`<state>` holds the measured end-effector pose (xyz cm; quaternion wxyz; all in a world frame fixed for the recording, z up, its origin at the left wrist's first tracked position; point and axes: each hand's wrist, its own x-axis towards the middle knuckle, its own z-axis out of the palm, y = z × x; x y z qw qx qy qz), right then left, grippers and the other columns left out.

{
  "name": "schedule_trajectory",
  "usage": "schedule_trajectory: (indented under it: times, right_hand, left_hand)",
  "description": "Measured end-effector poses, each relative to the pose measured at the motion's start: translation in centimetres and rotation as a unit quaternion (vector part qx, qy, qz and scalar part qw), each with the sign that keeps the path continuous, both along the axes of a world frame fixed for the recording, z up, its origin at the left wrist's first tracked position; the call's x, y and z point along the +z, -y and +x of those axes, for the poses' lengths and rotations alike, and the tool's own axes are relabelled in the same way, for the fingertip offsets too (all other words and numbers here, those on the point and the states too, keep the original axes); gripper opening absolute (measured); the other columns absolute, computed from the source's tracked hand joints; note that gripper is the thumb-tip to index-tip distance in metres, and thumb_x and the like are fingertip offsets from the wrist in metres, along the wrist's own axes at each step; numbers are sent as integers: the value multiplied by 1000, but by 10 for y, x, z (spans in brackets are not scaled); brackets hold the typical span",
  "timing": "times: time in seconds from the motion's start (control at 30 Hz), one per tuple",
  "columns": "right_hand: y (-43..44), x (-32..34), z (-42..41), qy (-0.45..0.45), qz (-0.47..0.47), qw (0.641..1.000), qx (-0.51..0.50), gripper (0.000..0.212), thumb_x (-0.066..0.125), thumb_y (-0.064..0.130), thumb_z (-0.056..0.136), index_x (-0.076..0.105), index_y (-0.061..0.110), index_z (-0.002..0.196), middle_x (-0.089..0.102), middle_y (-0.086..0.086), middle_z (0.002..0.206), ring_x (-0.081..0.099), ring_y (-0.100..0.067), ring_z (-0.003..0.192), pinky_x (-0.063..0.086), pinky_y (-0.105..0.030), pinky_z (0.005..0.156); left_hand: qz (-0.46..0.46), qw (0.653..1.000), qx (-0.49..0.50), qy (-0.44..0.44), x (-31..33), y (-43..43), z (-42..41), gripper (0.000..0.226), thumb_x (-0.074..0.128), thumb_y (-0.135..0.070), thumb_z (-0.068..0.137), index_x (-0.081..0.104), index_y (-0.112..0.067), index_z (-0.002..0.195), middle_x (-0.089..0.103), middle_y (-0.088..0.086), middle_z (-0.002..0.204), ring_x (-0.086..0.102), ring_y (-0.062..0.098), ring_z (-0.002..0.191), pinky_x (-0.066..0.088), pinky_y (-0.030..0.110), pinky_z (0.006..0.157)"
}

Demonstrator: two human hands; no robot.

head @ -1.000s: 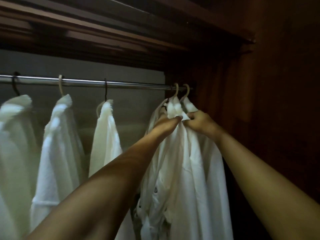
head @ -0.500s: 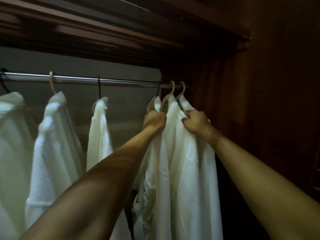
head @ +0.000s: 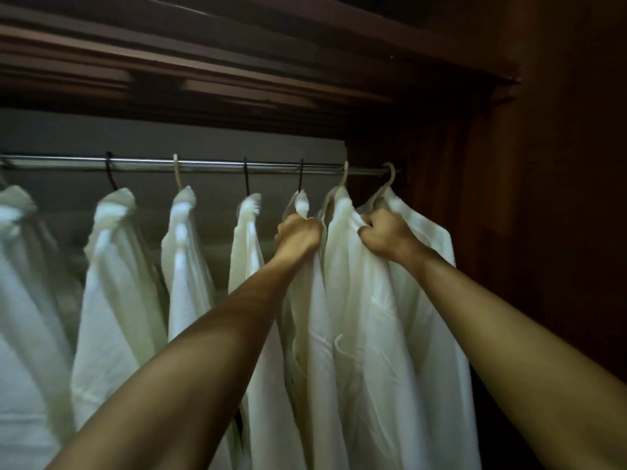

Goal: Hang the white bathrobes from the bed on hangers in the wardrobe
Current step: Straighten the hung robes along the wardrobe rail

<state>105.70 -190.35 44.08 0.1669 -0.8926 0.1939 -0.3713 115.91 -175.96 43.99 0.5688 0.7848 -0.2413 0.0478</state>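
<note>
1. Your left hand (head: 298, 234) is raised at the centre of the frame, its fingers curled tight round the shoulder cloth of a white bathrobe (head: 303, 204), just under the collar.
2. That robe hangs from a dark hook (head: 300, 176) on the metal rail (head: 210, 163), which runs across the middle of the frame from the left edge to the right-hand side of the wardrobe.
3. Your right hand (head: 386, 237) is just right of centre, level with the left one, near it but apart. Its fingers are bunched into a fold of the second bathrobe (head: 359, 317) and grip the cloth near the shoulder.
4. This second robe hangs from a cream hook (head: 344, 174), just beside the first robe, and the two press together lower down.
5. You have a third bathrobe (head: 431, 239) at the right end of the rail on another cream hook (head: 390, 174). It hangs behind your right hand, close against the dark wooden side wall (head: 543, 198).
6. Left of your left arm, four more bathrobes (head: 183, 239) hang spaced along the rail toward the left edge, where the last one is partly cut off.
7. Across the upper frame runs the wardrobe top (head: 237, 62), dark moulded wood, with a grey back panel (head: 169, 137) below it.
8. Both your forearms are bare and rise from the bottom edge; the left one crosses in front of the lower robes.
</note>
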Motion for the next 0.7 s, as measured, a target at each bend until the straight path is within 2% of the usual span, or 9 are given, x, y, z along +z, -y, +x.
schedule_trajectory:
  times: [0.07,0.2,0.3,0.37,0.5,0.63,0.7]
  right_hand:
    - [-7,1,1,-6,-2,1000,8,27,53,12,92,52,15,66,56,-4,66,54,-19,61,40,-29,57]
    - [-22,3,3,-7,-9,1000,16,23,52,12,90,55,8,68,56,-5,67,53,-21,64,49,-37,65]
    - [-32,4,6,-5,-17,1000,7,19,53,10,91,59,4,74,47,-2,71,42,-15,68,44,-33,73]
    - [-34,4,7,-2,-13,1000,8,19,53,10,90,58,4,74,45,-2,70,44,-16,66,42,-30,67]
    - [-34,5,13,-16,-26,1000,6,24,52,13,88,47,14,65,52,-3,67,52,-20,62,35,-26,52]
    - [-29,1,20,-32,-39,999,-18,12,52,18,89,55,15,77,59,-6,81,57,-19,69,42,-28,57]
    - [-23,-2,19,-40,-49,997,-34,10,52,18,90,61,14,90,60,-5,87,58,-20,74,47,-30,64]
  left_hand:
    - [0,1000,3,3,0,-7,1,48,45,-34,93,62,-7,130,64,14,119,62,34,103,54,44,94]
    - [6,1000,3,0,1,-15,5,47,44,-32,94,62,-5,128,65,15,120,64,34,104,54,42,88]
    - [28,1000,8,9,3,-21,9,39,44,-29,99,63,-4,121,64,10,100,61,24,83,46,35,70]
    - [33,999,12,13,3,-25,12,38,42,-34,102,64,-5,112,62,7,90,58,20,74,42,32,62]
    - [34,999,21,19,-1,-31,20,44,36,-45,101,62,-9,106,66,11,103,61,25,84,43,35,70]
    - [53,998,22,29,0,-35,23,39,41,-42,101,63,-10,103,67,13,103,62,26,82,47,37,74]
    - [58,998,24,23,0,-39,24,42,41,-43,101,64,-8,108,67,14,105,64,30,89,51,38,80]
